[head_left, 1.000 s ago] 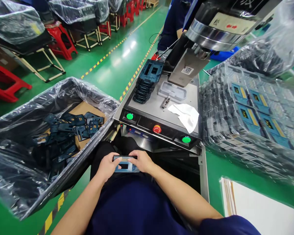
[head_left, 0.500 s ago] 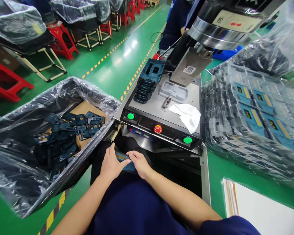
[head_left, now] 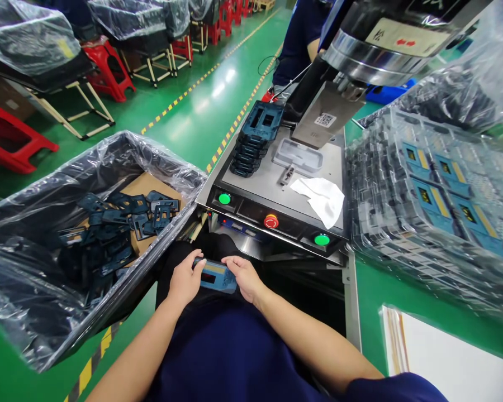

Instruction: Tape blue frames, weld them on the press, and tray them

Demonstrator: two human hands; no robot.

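Note:
A blue plastic housing (head_left: 218, 277) with a yellow strip and a dark window is held low over my lap. My left hand (head_left: 186, 281) grips its left end between thumb and fingers, and my right hand (head_left: 243, 279) grips its right end. In front of me, a machine bed (head_left: 268, 184) carries a stack of blue frames (head_left: 262, 125), a clear fixture (head_left: 299, 156) and a white cloth (head_left: 324, 198). Above the fixture hangs a metal machine head (head_left: 318, 114).
Left of me stands a plastic-lined bin (head_left: 33, 268) with loose blue parts (head_left: 117, 223). Clear trays (head_left: 385, 212) with blue housings are stacked at the right. The machine's front panel has green buttons (head_left: 322, 239) and a red button (head_left: 271, 221). A person (head_left: 295, 50) is behind the machine.
The housing has tilted so its face with the yellow strip and window shows more. My left hand's fingers have closed in on its left end, and my right hand has shifted slightly right.

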